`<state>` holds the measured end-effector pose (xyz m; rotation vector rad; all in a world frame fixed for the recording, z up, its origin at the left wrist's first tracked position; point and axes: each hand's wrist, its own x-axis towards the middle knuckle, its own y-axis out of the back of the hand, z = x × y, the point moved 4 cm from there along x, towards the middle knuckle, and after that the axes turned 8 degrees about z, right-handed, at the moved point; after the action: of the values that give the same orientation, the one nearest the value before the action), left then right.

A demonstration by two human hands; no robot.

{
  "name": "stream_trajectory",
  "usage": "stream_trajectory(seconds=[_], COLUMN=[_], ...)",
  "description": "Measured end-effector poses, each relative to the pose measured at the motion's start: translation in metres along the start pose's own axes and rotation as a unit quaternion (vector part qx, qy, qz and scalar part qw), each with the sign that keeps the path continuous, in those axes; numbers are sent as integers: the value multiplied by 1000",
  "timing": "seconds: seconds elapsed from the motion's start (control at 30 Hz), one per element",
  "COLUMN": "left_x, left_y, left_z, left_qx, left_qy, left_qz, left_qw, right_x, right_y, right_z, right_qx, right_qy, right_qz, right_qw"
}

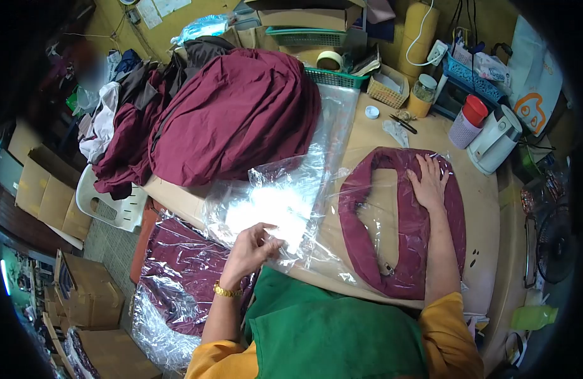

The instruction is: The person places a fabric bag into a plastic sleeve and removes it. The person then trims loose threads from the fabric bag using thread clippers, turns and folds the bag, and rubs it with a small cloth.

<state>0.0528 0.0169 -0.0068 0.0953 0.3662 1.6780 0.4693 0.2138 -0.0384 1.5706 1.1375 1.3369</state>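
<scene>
A folded maroon fabric piece (412, 246), shaped like a ring with a bar across its opening, lies on the right of the table. Clear plastic bag film (326, 249) covers it and stretches left. My right hand (428, 181) rests flat on the fabric's upper part, fingers spread; whether film lies between is unclear. At the table's front edge, my left hand (256, 249) has thumb and fingers pinched on the film's left end. Beneath that film, a shiny stack of clear plastic bags (335, 120) reaches toward the back.
A big maroon fabric heap (241, 120) sits back left. Bagged maroon fabric (184, 271) lies lower, left of my body. Along the back right stand a kettle (495, 139), a red cup (474, 111), a jar (422, 96) and scissors (403, 123). Cardboard boxes (89, 290) fill the left floor.
</scene>
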Motion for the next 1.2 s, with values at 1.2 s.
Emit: stream_trajectory(seconds=[1.2], left_x=[105], left_y=[-105], left_z=[18], left_qx=[493], left_qy=[-226], left_qz=[153], left_qw=[826], right_x=[14], right_y=[-6], right_z=[20], right_qx=[58], right_qy=[42], right_qz=[-34], right_qw=[997])
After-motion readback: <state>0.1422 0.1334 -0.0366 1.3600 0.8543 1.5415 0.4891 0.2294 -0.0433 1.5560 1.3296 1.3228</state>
